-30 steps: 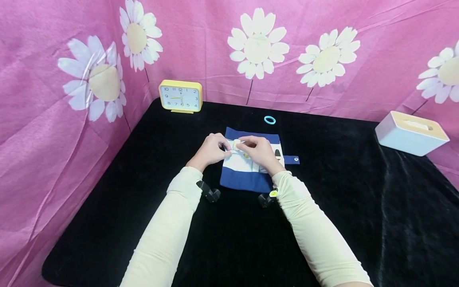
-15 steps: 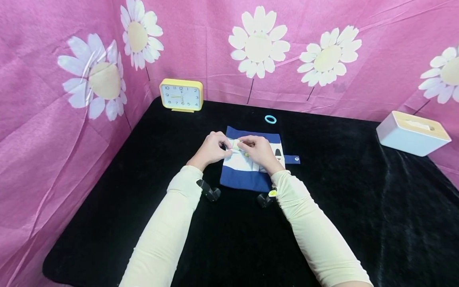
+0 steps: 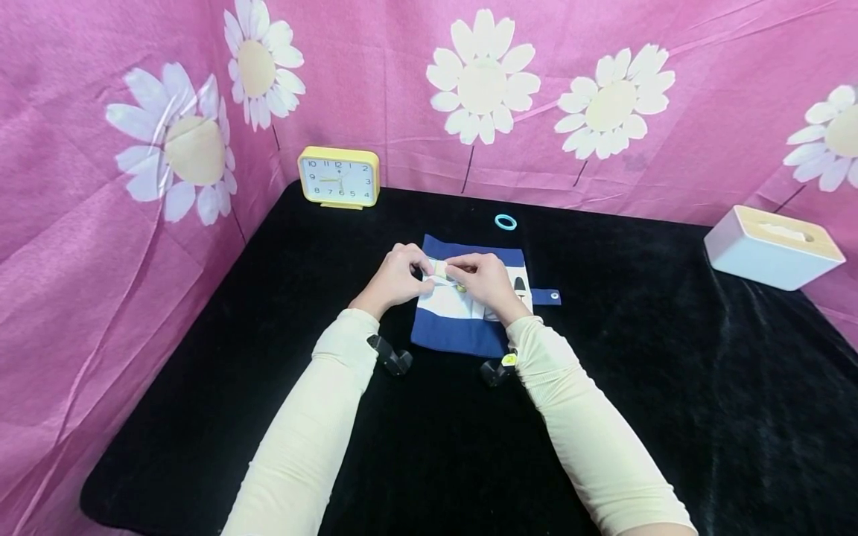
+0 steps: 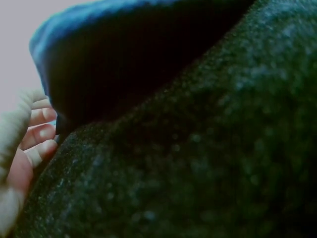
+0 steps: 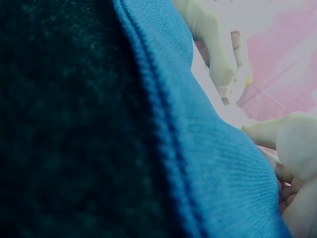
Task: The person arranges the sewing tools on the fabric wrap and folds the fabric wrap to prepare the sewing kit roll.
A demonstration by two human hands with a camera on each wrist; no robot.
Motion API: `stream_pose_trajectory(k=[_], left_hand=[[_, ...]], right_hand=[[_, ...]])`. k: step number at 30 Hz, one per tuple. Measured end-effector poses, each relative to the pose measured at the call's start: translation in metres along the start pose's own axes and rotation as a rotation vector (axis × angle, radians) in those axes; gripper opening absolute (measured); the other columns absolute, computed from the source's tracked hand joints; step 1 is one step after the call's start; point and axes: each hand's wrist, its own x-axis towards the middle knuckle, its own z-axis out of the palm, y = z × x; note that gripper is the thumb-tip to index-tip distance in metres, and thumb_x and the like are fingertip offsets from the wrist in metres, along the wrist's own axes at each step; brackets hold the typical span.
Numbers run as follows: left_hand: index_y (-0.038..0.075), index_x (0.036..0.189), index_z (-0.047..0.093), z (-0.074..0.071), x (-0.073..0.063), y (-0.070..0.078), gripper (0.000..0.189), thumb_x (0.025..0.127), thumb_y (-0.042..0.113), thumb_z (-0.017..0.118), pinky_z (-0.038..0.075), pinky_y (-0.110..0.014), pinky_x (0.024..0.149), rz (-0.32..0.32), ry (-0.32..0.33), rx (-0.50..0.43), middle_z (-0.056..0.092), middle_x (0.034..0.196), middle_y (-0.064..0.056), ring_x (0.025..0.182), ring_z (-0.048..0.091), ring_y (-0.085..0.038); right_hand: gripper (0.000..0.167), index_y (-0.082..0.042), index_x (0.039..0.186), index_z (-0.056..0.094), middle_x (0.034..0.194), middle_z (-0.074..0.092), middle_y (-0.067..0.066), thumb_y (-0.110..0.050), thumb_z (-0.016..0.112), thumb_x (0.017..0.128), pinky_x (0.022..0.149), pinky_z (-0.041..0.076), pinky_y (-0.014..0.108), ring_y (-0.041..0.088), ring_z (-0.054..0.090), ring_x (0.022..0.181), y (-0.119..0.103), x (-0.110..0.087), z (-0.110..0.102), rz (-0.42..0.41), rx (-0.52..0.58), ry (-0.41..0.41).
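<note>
A blue-and-white fabric roll [image 3: 456, 339] with pockets lies unrolled on the black table. My left hand [image 3: 394, 277] pinches the edge of its white pocket band, at the left side. Close by, my right hand [image 3: 485, 283] pinches a small pale yellow-white piece [image 3: 440, 269] at that pocket; its kind is too small to tell. A round yellowish bit [image 3: 461, 287] shows under the right fingers. Farther right, a black-tipped tool [image 3: 519, 284] stands in a pocket. In both wrist views, the roll's blue cloth [image 5: 213, 163] blocks much of the work.
A strap [image 3: 546, 297] with a snap sticks out from the roll's right side. Behind it lies a turquoise ring [image 3: 506, 222]. A yellow clock [image 3: 338, 177] stands at the back left, and a white tissue box [image 3: 771, 249] at the far right. Pink flowered cloth hangs behind.
Both hands stay nearly in place at the pocket. The pale piece between them seems to sit slightly lower; the rest looks the same.
</note>
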Motion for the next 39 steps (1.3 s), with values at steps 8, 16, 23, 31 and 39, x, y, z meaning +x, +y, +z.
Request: stream_pose_trajectory(k=[8,16,23,31,39], left_hand=[[0.005,0.087,0.075,0.001,-0.0001,-0.0004,0.01,0.077,0.004,0.076,0.045,-0.03,0.083,0.028,0.032,-0.017,0.068,0.096,-0.009,0.096,0.052,-0.024],[0.004,0.089,0.075,0.0008,-0.0007,0.0004,0.011,0.078,0.004,0.076,0.046,-0.03,0.083,0.007,0.036,-0.036,0.069,0.099,-0.01,0.097,0.052,-0.024],[0.004,0.089,0.075,0.0008,0.0008,-0.0007,0.011,0.078,0.004,0.076,0.046,-0.03,0.082,0.005,0.034,-0.039,0.068,0.098,-0.01,0.096,0.052,-0.023],[0.004,0.09,0.076,0.0008,0.001,-0.0011,0.011,0.079,0.005,0.076,0.045,-0.03,0.082,-0.005,0.035,-0.044,0.068,0.099,-0.011,0.096,0.052,-0.024],[0.003,0.091,0.077,0.001,0.0012,-0.0003,0.011,0.08,0.004,0.076,0.045,-0.03,0.082,-0.014,0.029,-0.05,0.069,0.1,-0.012,0.096,0.052,-0.024]], right_hand=[[0.022,-0.011,0.111,0.078,0.101,0.077,0.01,-0.022,0.071,0.094,0.072,0.045,0.027,0.019,0.063,0.084,0.0012,0.0001,0.001,0.002,0.032,-0.017],[0.023,-0.012,0.113,0.077,0.099,0.076,0.01,-0.026,0.068,0.097,0.073,0.043,0.027,0.018,0.058,0.083,-0.0008,0.0007,0.0012,0.014,0.064,-0.044],[0.02,-0.009,0.109,0.077,0.103,0.076,0.011,-0.022,0.066,0.098,0.077,0.043,0.028,0.021,0.06,0.087,-0.0024,0.002,0.0012,0.036,0.036,-0.034],[0.019,-0.009,0.11,0.075,0.109,0.075,0.011,-0.02,0.064,0.1,0.085,0.044,0.034,0.023,0.059,0.093,-0.0031,0.0032,0.0019,0.062,0.033,-0.057],[0.018,-0.009,0.108,0.073,0.11,0.073,0.011,-0.019,0.061,0.101,0.088,0.044,0.037,0.025,0.058,0.094,-0.0043,0.0025,0.0012,0.053,0.009,-0.07]])
